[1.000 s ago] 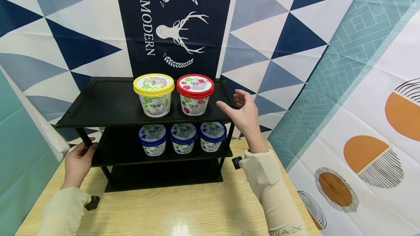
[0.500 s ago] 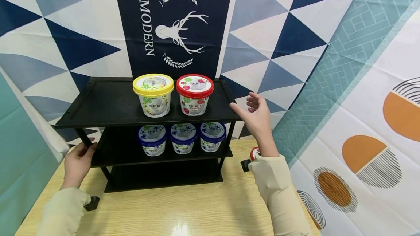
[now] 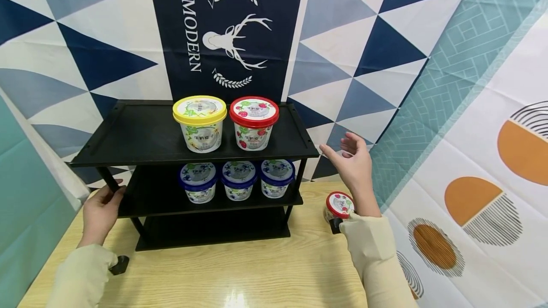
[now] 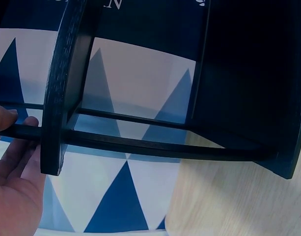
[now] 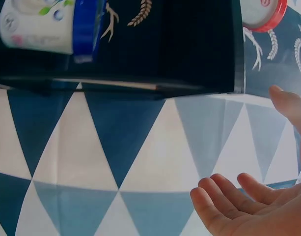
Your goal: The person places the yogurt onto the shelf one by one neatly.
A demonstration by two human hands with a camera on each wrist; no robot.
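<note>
A black three-tier shelf stands on the table. My left hand is at its left side, thumb and fingers around the front post by the middle board. Its top board carries a yellow-lidded tub and a red-lidded tub, side by side. Below them, three blue-lidded tubs stand in a row on the middle board. My right hand is in the air just right of the shelf, fingers apart from the thumb, holding nothing; the right wrist view shows the bare palm.
Another red-lidded tub stands on the wooden table right of the shelf, partly hidden by my right sleeve and a black wrist device. A patterned cloth wall rises behind the shelf, with further hangings at both sides.
My right hand has moved right and slightly down, away from the red-lidded tub on the top board. The red-lidded tub on the table has come into sight. My left hand stays in place.
</note>
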